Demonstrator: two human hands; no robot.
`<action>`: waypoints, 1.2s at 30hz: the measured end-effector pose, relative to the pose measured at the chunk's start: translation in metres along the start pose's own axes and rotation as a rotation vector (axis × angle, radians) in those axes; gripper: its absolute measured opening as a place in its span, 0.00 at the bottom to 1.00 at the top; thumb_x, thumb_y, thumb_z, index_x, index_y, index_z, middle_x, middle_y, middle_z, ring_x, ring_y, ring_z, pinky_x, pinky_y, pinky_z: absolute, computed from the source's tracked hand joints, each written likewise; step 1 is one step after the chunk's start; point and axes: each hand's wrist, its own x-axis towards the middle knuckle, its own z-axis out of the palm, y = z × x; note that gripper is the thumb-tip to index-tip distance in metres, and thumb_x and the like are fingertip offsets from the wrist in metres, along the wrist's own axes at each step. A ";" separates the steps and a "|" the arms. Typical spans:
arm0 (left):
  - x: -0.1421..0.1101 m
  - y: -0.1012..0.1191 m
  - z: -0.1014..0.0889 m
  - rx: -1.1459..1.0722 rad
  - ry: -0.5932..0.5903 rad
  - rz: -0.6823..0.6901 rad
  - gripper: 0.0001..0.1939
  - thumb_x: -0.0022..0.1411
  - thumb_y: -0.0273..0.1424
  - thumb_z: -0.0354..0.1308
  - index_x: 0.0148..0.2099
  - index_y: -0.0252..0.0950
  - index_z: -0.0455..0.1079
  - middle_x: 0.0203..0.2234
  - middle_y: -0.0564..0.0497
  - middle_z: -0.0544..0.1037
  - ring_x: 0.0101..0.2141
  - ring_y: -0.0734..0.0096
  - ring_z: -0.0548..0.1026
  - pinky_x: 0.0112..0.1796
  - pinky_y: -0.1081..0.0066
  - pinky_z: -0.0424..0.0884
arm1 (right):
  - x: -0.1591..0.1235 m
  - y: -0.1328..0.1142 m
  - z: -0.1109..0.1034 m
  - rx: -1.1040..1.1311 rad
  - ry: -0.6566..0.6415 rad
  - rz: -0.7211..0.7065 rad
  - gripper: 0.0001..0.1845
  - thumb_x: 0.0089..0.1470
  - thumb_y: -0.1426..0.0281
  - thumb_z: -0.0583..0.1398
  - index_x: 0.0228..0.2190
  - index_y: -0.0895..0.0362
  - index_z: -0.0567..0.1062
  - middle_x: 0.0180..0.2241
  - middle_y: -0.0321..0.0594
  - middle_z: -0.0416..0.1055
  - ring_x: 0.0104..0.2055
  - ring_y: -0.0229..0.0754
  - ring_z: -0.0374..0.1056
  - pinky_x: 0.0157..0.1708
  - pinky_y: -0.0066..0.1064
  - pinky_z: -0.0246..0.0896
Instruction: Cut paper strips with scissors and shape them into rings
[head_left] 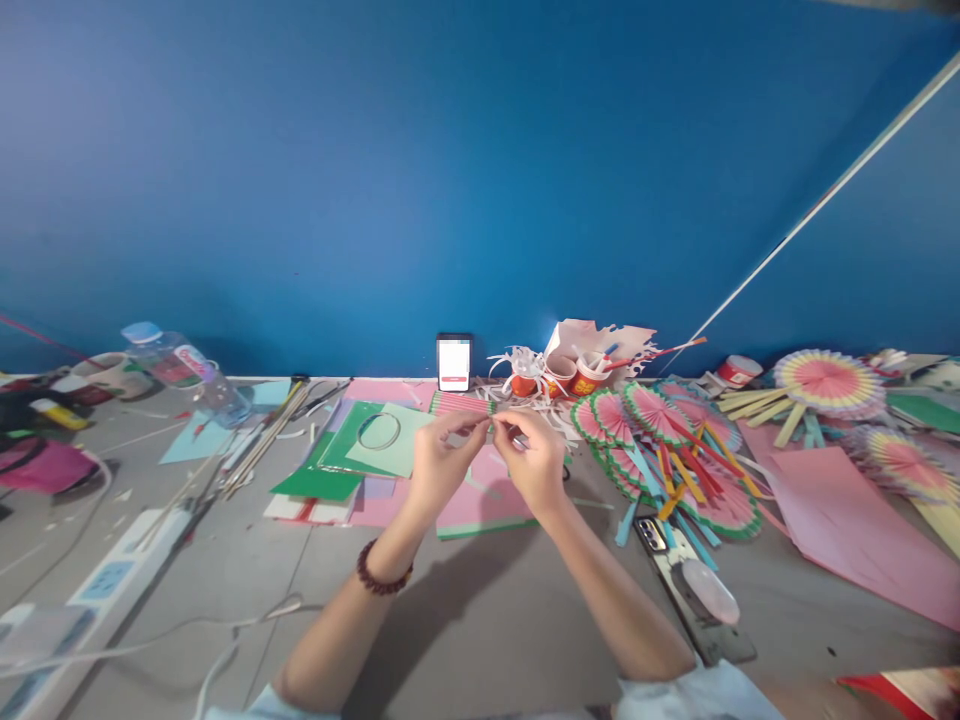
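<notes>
My left hand (pixel 441 455) and my right hand (pixel 534 455) meet over the middle of the table. Thumb and fingers of each are pinched together, the tips almost touching. Whatever is between them is too small to make out. Just behind the fingertips shows a pink pleated paper strip (pixel 450 403). Below the hands lies a pink sheet with a green edge (pixel 487 505). To the left of my left hand are a green paper pack (pixel 341 445), a pale green sheet (pixel 394 452) and a wire ring (pixel 379 431).
A phone (pixel 454 362) stands against the blue wall. Red paper cups (pixel 589 375) hold pens and paper strips. Pleated paper fans (pixel 652 415) and another phone (pixel 667 545) lie at right. At left are a plastic bottle (pixel 180 365), thin sticks (pixel 262 445) and a power strip (pixel 120 580).
</notes>
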 end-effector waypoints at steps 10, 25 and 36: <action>-0.002 -0.003 0.004 0.006 0.039 0.017 0.07 0.57 0.32 0.59 0.33 0.36 0.77 0.28 0.50 0.80 0.28 0.70 0.75 0.33 0.71 0.71 | -0.001 -0.001 0.001 -0.035 0.027 -0.054 0.09 0.55 0.74 0.54 0.32 0.54 0.75 0.30 0.41 0.75 0.26 0.37 0.66 0.32 0.31 0.66; -0.003 -0.003 0.006 0.005 0.043 -0.017 0.07 0.56 0.32 0.57 0.32 0.36 0.76 0.27 0.49 0.80 0.29 0.69 0.74 0.33 0.70 0.71 | -0.004 0.000 0.004 -0.024 0.014 -0.020 0.07 0.55 0.72 0.55 0.31 0.54 0.73 0.29 0.40 0.73 0.26 0.37 0.66 0.31 0.30 0.64; -0.003 -0.002 0.005 -0.009 0.039 -0.016 0.07 0.56 0.32 0.58 0.32 0.36 0.75 0.27 0.50 0.80 0.29 0.69 0.74 0.33 0.71 0.71 | -0.005 -0.001 0.005 -0.050 0.033 -0.057 0.07 0.56 0.73 0.55 0.31 0.55 0.73 0.29 0.40 0.73 0.26 0.37 0.66 0.31 0.29 0.65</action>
